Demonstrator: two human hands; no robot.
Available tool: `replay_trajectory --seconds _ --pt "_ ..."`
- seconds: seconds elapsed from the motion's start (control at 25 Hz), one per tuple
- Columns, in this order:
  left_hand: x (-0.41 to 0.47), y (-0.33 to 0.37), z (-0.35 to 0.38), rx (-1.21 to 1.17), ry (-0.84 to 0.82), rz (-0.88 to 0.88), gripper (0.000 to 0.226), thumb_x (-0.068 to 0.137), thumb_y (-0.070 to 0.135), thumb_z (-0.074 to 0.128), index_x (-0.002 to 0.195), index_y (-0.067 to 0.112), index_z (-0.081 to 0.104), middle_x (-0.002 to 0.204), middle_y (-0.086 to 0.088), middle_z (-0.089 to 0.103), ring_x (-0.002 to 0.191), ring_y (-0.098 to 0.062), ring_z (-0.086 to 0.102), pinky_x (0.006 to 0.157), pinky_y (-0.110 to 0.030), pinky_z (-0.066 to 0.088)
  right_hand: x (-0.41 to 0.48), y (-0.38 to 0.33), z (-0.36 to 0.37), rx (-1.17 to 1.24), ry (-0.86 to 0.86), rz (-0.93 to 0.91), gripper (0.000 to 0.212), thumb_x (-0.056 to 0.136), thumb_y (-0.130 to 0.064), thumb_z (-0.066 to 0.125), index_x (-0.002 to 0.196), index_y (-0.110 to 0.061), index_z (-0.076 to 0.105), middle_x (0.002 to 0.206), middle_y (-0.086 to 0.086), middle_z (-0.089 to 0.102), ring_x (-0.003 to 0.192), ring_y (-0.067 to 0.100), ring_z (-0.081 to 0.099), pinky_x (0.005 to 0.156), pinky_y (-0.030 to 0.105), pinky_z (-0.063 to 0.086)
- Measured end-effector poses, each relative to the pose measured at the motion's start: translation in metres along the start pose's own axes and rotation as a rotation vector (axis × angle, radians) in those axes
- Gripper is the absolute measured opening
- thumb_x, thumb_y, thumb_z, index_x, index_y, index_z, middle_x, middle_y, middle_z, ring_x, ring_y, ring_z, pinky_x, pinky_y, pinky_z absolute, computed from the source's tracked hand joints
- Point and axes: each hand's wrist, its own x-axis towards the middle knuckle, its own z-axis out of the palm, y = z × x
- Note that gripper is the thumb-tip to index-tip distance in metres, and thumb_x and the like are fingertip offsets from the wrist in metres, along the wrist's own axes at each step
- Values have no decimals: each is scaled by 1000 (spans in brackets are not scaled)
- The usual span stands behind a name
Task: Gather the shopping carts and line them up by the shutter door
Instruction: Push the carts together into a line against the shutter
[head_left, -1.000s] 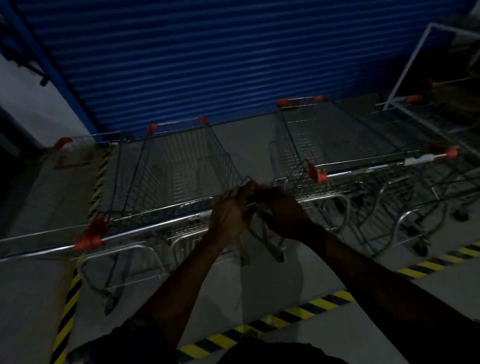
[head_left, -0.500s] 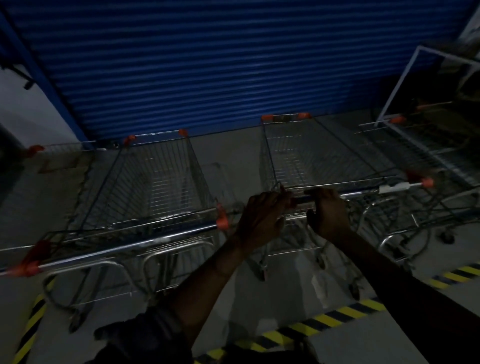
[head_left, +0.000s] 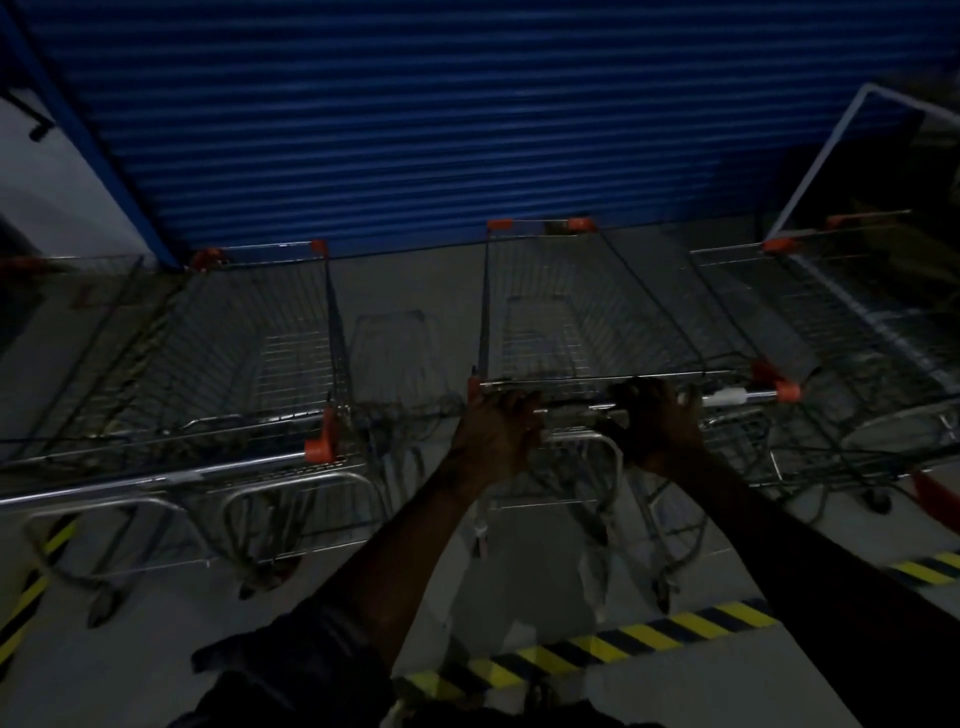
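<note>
A wire shopping cart with orange corner caps stands straight ahead, its nose near the blue shutter door. My left hand and my right hand both grip its chrome handle bar, side by side. A second cart stands to the left, also facing the shutter, its handle closer to me. A third cart sits on the right, close against the one I hold.
Black-and-yellow hazard tape runs across the grey floor near my feet and along the left edge. A white wall and blue door frame are at the left. A white metal frame leans at the far right. The scene is dim.
My hands left the gap between the carts and took hold of the middle cart's handle. That cart now stands straighter toward the shutter, and the view has shifted right.
</note>
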Motion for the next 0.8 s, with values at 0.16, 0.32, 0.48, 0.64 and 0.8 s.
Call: replay_trajectory --seconds 0.16,0.32,0.48,0.64,0.8 --pt "3 1 -11 63 -104 -92 38 84 42 73 114 17 72 88 -7 71 86 -33 69 107 -67 39 3 -3 4 125 21 -23 78 76 -89 20 122 -42 63 138 -6 54 135 29 40 113 63 19" --pt "-9 -13 -16 110 -56 -130 44 92 52 50 107 16 71 86 -7 73 85 -30 70 108 -62 41 0 -22 14 186 98 -65 75 83 -88 20 115 -41 68 127 -6 60 126 35 44 108 62 23" --pt "-24 -33 -20 112 27 -91 45 92 43 43 106 10 71 85 -12 71 81 -34 68 104 -65 44 1 -44 20 149 193 -119 57 90 -79 34 114 -39 67 118 -6 62 118 34 50 105 61 27" --pt "-44 -54 -23 184 -70 -156 54 98 48 37 118 9 69 92 -15 70 90 -36 67 111 -63 37 9 -69 21 174 236 -153 52 89 -76 44 112 -37 69 109 -5 65 112 30 52 102 57 31" --pt "-66 -63 -29 168 -59 -210 49 100 45 41 121 9 67 95 -14 69 93 -35 65 113 -63 35 16 -92 18 171 217 -199 52 83 -77 46 107 -40 73 106 -7 69 113 30 58 98 52 31"
